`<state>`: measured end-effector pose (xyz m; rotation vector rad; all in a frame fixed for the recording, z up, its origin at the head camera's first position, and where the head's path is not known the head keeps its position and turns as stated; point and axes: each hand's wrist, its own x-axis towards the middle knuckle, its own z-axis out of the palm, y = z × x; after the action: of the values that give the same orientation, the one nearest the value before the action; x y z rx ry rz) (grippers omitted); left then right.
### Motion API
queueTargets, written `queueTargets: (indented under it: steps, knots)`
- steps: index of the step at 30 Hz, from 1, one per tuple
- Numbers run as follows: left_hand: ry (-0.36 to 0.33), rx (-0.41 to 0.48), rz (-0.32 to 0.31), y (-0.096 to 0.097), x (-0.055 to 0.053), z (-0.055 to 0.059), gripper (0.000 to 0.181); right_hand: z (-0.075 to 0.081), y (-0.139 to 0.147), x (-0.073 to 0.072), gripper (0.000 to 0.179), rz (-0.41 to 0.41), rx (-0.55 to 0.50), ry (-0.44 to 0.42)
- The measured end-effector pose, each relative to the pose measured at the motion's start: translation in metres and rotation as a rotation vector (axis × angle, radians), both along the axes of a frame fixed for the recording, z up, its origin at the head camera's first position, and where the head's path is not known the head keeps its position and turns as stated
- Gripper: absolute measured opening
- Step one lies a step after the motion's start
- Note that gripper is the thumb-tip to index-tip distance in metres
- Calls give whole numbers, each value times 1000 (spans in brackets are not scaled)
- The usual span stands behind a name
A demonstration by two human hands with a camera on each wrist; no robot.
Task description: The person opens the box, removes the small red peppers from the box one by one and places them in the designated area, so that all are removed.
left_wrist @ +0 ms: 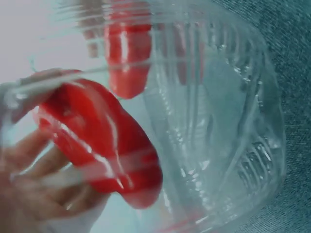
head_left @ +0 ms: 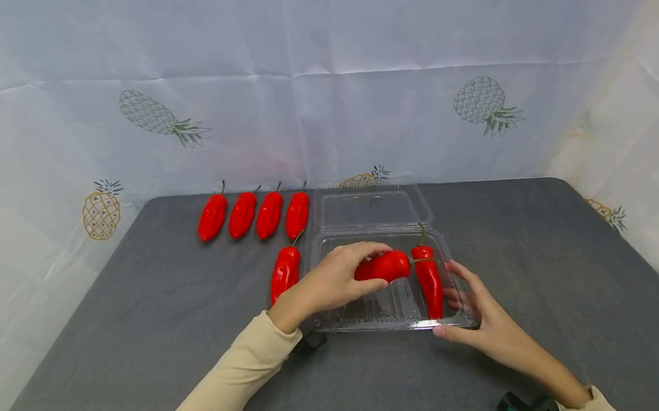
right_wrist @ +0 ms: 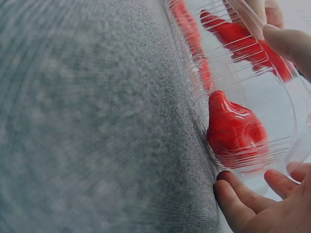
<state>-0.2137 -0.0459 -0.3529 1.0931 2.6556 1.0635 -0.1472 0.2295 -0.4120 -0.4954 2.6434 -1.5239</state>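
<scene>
My left hand grips a red chili pepper over the clear plastic box, its stem pointing right. In the left wrist view the fingers wrap round the upper part of this pepper, seen through the box wall. Inside the box, along its right side, lies another red pepper with its stem toward the back. My right hand holds the box at its front right corner, thumb at the front rim and fingers along the right wall. The right wrist view shows those fingers against the box's side.
The box's clear lid lies folded back behind it. Left of the lid, several red peppers stand in a row at the table's back edge. One more pepper lies just left of the box on the grey table.
</scene>
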Motion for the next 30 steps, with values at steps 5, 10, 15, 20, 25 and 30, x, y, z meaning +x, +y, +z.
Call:
queueTargets:
  steps: [5,10,15,20,25,30]
  knots:
    - [26,32,23,-3,4,2,50,0,0,0,101,-2,10,3]
    - [31,67,45,-6,6,2,51,0,0,0,102,-4,6,-6]
    - [31,103,70,-10,9,2,51,1,-1,0,103,-14,10,-8]
    - [23,124,101,-14,9,3,51,1,-1,0,103,-16,12,-8]
    - [26,128,118,-18,9,6,52,0,0,0,103,-13,17,-9]
    - [37,153,128,-24,8,9,51,0,0,0,102,-9,12,-11]
